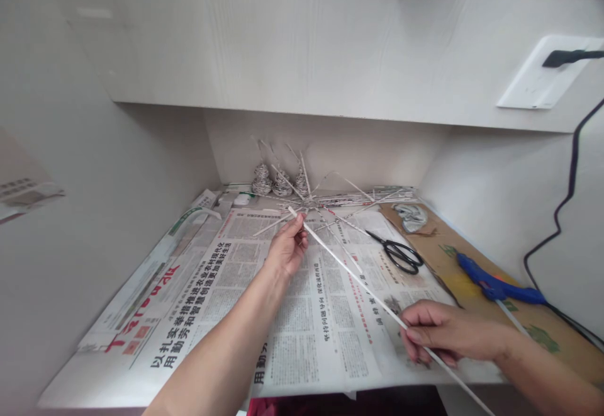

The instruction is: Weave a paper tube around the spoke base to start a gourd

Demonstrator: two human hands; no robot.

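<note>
Nearest the front edge of the bench (66,387), a long white paper rod (358,268) is held in the right hand (434,331), pinched between thumb and fingers with the other fingers curled beneath; its near end is cut off by the lower edge of the view. The bench is covered with printed newspaper (283,296), over which the rod is slanted from lower right towards the middle. To the right, a sheet of cardboard (448,255) is laid, and on it a blue glue gun (495,287) is rested. Left of the cardboard, black-handled scissors (383,241) are set down on the newspaper, with the blades pointed away to the left. Near its far end, the rod is gripped by the left hand (289,243), whose fingers are closed round it. A crumpled grey piece (409,218) is placed on the far part of the cardboard. Just beyond the left hand, thin paper strips are fanned out from a woven centre (309,203). Behind this, a bundle of printed paper rods (349,200) is laid along the back, and three woven gourd shapes (262,180) are stood in a row to its left.
</note>
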